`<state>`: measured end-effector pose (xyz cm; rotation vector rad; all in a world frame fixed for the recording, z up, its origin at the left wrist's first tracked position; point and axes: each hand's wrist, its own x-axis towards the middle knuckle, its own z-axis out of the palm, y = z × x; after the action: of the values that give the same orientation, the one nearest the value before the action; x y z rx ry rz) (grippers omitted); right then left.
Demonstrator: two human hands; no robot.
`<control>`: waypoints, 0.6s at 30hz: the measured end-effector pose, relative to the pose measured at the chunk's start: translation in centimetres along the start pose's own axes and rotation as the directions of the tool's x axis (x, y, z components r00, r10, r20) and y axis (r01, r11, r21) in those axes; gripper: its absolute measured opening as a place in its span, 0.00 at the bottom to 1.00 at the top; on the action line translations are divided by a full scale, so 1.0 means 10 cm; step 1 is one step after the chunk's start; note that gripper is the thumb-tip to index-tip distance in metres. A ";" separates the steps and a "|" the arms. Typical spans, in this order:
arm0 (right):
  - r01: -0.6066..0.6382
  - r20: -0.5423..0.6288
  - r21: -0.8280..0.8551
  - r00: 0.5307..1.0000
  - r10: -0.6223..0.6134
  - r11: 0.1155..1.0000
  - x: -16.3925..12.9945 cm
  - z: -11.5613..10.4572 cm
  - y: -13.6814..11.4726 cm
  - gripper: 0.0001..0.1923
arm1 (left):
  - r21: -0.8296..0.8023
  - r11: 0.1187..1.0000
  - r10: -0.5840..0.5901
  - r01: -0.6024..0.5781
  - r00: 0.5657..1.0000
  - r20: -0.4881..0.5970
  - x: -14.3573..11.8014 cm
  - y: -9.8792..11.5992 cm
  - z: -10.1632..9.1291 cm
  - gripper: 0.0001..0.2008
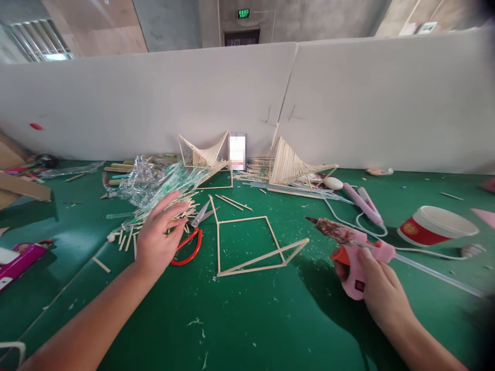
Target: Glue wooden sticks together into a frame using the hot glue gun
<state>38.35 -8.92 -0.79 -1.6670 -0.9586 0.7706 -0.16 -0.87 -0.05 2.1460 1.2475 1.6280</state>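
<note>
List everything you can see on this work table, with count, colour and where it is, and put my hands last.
stick frame: one, pale wood, table centre
stick pile: many, pale wood, under the left hand
scissors: one, red handles, beside the pile
plastic wrap: one crumpled sheet, clear with green, behind the pile
finished stick models: two, pale wood, against the white partition
glue gun: one, pink, in the right hand
spare glue gun: one, pink, right of centre
paper cup: one, red and white, on its side, far right
table: one, green top
left hand: on the stick pile
right hand: gripping the glue gun
</note>
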 end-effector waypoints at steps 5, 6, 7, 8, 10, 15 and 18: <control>-0.003 0.012 0.002 1.000 0.003 1.000 0.01 0.00 -0.01 0.29 | -0.028 1.000 0.015 -0.015 1.000 -0.009 0.00 -0.04 0.00 0.04; -0.003 0.011 0.004 1.000 0.003 1.000 0.01 0.00 -0.01 0.29 | -0.021 0.999 0.025 -0.025 1.000 -0.012 0.00 -0.04 0.00 0.02; -0.003 0.011 0.006 1.000 0.003 1.000 0.01 0.00 -0.02 0.29 | -0.010 1.000 0.025 -0.025 1.000 -0.018 0.01 -0.03 0.01 0.01; -0.004 0.010 0.007 1.000 0.004 1.000 0.01 0.00 -0.02 0.29 | -0.002 1.000 0.005 -0.005 1.000 -0.023 0.01 -0.02 0.01 0.02; -0.005 0.011 0.006 1.000 0.005 1.000 0.01 0.00 -0.01 0.29 | -0.007 0.997 -0.076 0.076 0.996 -0.037 0.00 0.00 0.03 0.03; -0.011 0.013 -0.006 1.000 0.011 1.000 0.02 -0.01 0.00 0.30 | -0.032 0.979 -0.203 0.201 0.976 -0.075 -0.02 0.01 0.04 0.08; -0.017 0.021 -0.014 1.000 0.017 1.000 0.03 -0.01 0.01 0.31 | 0.030 0.990 -0.137 0.137 0.990 -0.015 0.00 -0.03 0.01 0.17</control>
<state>38.61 -8.75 -0.82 -1.6839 -0.9678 0.7965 -0.21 -0.64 -0.33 2.0207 1.3995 1.5784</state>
